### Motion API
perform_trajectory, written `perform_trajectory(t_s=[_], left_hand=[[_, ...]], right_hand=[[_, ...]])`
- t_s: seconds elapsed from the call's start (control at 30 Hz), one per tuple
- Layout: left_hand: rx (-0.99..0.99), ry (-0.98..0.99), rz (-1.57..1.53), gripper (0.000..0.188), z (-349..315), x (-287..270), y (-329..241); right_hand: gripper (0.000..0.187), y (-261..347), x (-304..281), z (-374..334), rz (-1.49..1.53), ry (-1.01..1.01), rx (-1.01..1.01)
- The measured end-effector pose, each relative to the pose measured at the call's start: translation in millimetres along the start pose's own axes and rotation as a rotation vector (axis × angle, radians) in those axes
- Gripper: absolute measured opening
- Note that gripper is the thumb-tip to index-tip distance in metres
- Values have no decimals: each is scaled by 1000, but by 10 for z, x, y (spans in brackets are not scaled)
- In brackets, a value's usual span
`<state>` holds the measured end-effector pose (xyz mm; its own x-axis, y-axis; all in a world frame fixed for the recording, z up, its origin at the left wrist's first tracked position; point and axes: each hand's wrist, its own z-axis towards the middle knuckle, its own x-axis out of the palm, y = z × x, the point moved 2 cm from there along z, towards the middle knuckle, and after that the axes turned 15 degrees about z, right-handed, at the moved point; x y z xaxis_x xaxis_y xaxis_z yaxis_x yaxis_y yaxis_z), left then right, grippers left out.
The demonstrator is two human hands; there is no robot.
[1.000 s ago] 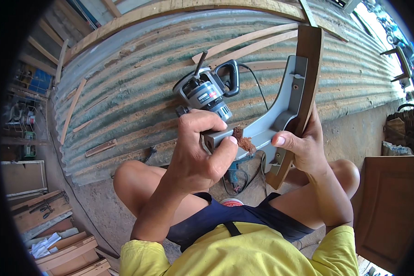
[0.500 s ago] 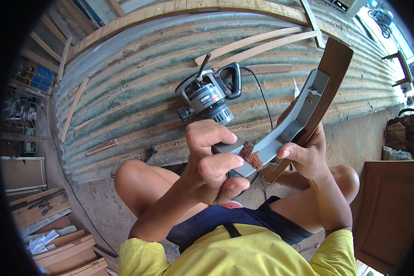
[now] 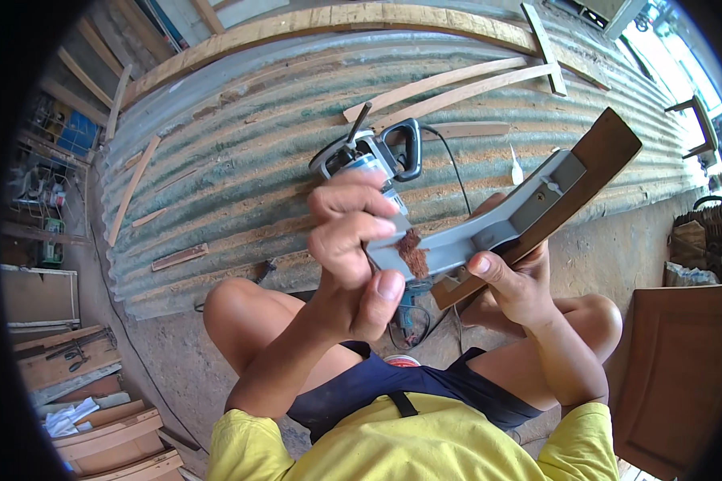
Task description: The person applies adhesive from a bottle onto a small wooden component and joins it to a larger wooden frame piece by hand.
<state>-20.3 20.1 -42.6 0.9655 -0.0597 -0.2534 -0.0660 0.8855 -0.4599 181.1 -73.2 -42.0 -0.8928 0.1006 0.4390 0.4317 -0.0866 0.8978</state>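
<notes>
Both my hands hold a grey angled guide piece (image 3: 449, 250) screwed to a long brown wooden board (image 3: 573, 188), tilted up to the right. My left hand (image 3: 349, 256) is closed round the grey piece's left end, fingers curled over it and thumb at its lower edge. Beside those fingers a clump of reddish-brown wood shavings (image 3: 413, 253) lies on the grey face. My right hand (image 3: 515, 289) grips the board and the grey piece, thumb in front, with its other fingers partly hidden behind. Just beyond my left hand lies a router (image 3: 363, 152), partly covered by my fingers.
Corrugated sheeting (image 3: 257, 176) spreads ahead, strewn with sawdust and wooden strips (image 3: 449, 84). A black cable (image 3: 460, 172) runs from the router. Between my legs is a blue-green power tool (image 3: 413, 317). A white nozzle bottle (image 3: 517, 170) stands beyond the board; a brown panel (image 3: 682, 361) is at right.
The board and grey piece have swung clockwise, their right end lower. My left hand has shifted left and its fingers have moved off the shavings, which are also further left.
</notes>
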Motion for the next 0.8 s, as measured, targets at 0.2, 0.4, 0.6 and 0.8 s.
perform_trajectory(t_s=[0.2,0.4,0.6,0.8], left_hand=[[-113,-65,-92,44,124,44,-37],[-146,-146,-171,47,65,74,0],[-221,-39,-92,44,121,21,-22],[-259,-25,-118,41,115,58,-34]], right_hand=[[48,2,78,26,71,54,-106],[52,-46,189,33,111,80,-249],[53,45,313,-14,24,-41,-213],[39,53,331,-37,-67,-87,-375]])
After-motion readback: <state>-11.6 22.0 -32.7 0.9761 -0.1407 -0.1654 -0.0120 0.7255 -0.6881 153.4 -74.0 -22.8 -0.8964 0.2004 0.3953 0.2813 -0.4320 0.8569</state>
